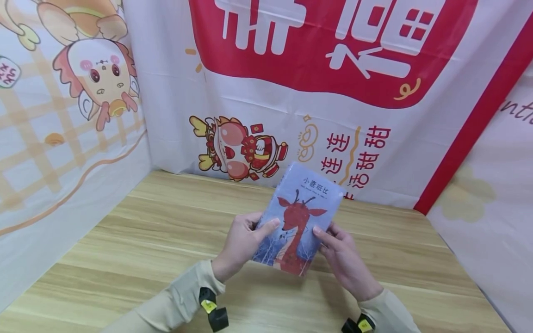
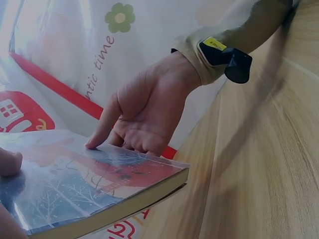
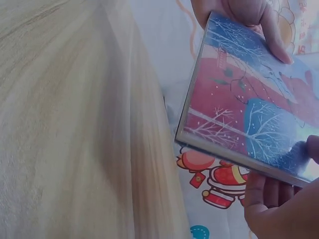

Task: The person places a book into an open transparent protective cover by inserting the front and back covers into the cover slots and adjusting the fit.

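A closed book [image 1: 298, 222] with a blue cover and a red deer is held up over the wooden table, tilted. My left hand [image 1: 242, 241] grips its left edge, thumb lying on the front cover and fingers behind. On the opposite edge, my right hand [image 1: 346, 260] holds the book the same way, its thumb pressing the cover. The left wrist view shows the pale page edges of the book [image 2: 94, 174] below the glossy cover. Fingers of the right hand [image 3: 289, 211] curl beneath the book in the right wrist view.
The wooden table [image 1: 145, 240] extends beneath both arms. A printed white and red cloth [image 1: 166, 92] hangs behind it, with more printed cloth [image 1: 37, 185] along the left side and a pale sheet [image 1: 491, 231] on the right. Each wrist carries a black strapped device [image 1: 213, 309].
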`<state>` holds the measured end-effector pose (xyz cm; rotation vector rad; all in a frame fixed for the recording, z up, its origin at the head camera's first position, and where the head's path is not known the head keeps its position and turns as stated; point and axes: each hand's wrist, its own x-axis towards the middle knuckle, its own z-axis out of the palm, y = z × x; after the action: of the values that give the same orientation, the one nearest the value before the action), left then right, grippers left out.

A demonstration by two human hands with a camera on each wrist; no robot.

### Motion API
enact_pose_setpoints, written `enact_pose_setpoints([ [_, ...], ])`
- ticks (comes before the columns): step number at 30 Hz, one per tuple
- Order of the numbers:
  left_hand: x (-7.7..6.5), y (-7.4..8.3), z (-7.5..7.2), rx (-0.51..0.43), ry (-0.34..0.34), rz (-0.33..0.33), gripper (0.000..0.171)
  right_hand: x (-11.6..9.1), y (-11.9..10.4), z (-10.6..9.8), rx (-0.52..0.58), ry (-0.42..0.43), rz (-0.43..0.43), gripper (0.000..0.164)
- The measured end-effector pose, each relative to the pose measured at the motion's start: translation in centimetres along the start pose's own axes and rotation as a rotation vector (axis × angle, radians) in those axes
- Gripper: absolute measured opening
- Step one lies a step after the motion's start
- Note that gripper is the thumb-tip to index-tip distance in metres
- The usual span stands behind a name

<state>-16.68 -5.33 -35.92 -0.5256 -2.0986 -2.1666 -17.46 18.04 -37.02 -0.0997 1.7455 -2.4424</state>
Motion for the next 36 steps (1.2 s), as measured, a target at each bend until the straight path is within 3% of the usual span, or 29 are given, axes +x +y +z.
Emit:
enact_pose_setpoints([
  [17, 0.3, 0.0, 0.1, -0.021, -0.02, -0.057, 0.029, -0.3, -0.6, -0.5, -0.098, 0.092, -0.026, 0.048],
  [25, -0.3, 1.9, 0.5, 0.141, 0.011, -0.02, 0.029, -0.2, -0.5, -0.6, -0.16, 0.135, -0.043, 0.044],
  [30, -0.5, 2.7, 0.5, 0.166, 0.034, -0.012, 0.023, -0.2, -0.5, -0.5, -0.158, 0.141, -0.029, 0.047],
  [36, 0.3, 0.4, 0.2, 0.142, 0.028, -0.025, 0.027, -0.2, -0.6, -0.5, -0.142, 0.146, -0.013, 0.048],
])
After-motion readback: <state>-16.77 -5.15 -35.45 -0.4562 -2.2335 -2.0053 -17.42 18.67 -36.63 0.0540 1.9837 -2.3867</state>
